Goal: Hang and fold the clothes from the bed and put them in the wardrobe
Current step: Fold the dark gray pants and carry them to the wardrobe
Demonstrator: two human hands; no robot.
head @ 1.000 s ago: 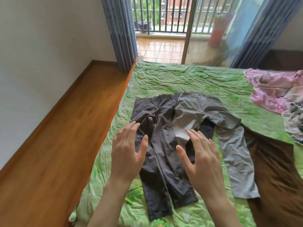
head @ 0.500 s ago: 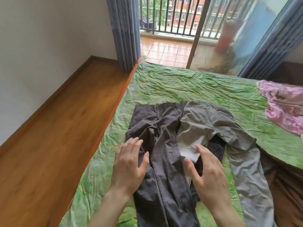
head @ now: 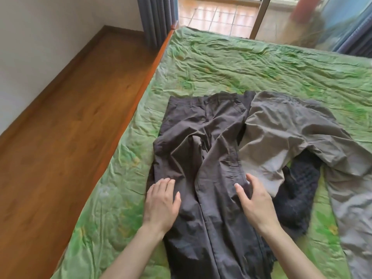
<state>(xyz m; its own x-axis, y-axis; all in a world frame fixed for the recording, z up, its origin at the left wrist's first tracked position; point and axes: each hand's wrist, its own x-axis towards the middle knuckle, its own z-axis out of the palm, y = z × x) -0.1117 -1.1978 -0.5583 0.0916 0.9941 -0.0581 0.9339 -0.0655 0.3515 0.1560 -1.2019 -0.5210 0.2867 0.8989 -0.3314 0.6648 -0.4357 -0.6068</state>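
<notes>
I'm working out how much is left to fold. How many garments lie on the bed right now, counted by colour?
Dark brown-grey trousers, under both hands: 1
Light grey-khaki trousers, spread to the right: 1
Dark navy textured knit garment, partly covered by both pairs of trousers: 1
Total: 3 garments on the green bedspread

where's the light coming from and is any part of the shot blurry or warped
Head view: daylight enters from the balcony door at the top, putting a soft sheen on the green bedspread; the glass area at top right is smeared and blurry; the dark trousers and both hands look sharp; the wide lens bends the wooden floor edges.
</notes>
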